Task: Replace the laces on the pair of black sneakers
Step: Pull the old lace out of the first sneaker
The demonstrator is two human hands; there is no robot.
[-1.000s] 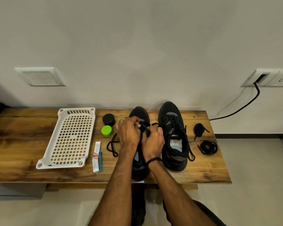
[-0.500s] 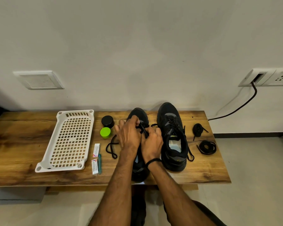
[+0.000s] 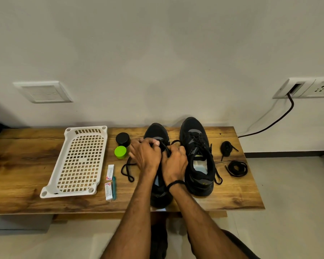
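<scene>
Two black sneakers stand on the wooden bench [image 3: 232, 195], toes toward the wall. The left sneaker [image 3: 155, 131] is mostly hidden under both hands. My left hand [image 3: 145, 154] and my right hand [image 3: 175, 160] sit close together over its eyelets, fingers curled, pinching a black lace [image 3: 166, 147]. A loose end of that lace [image 3: 126, 170] trails onto the bench at the left. The right sneaker [image 3: 196, 156] stands beside it, laced, with its lace ends hanging loose. Two bundled black laces [image 3: 237, 168] [image 3: 225, 147] lie to the right.
A white perforated tray [image 3: 79, 161] lies upside down at the left. A black jar [image 3: 123, 139] and a green-lidded jar [image 3: 120, 151] stand between tray and shoe. Two small packets [image 3: 109, 171] [image 3: 108, 190] lie near the front. A black cable [image 3: 273, 122] runs from the wall socket.
Both hands stay over the left sneaker and shift only slightly on the lace. The view has tilted a little.
</scene>
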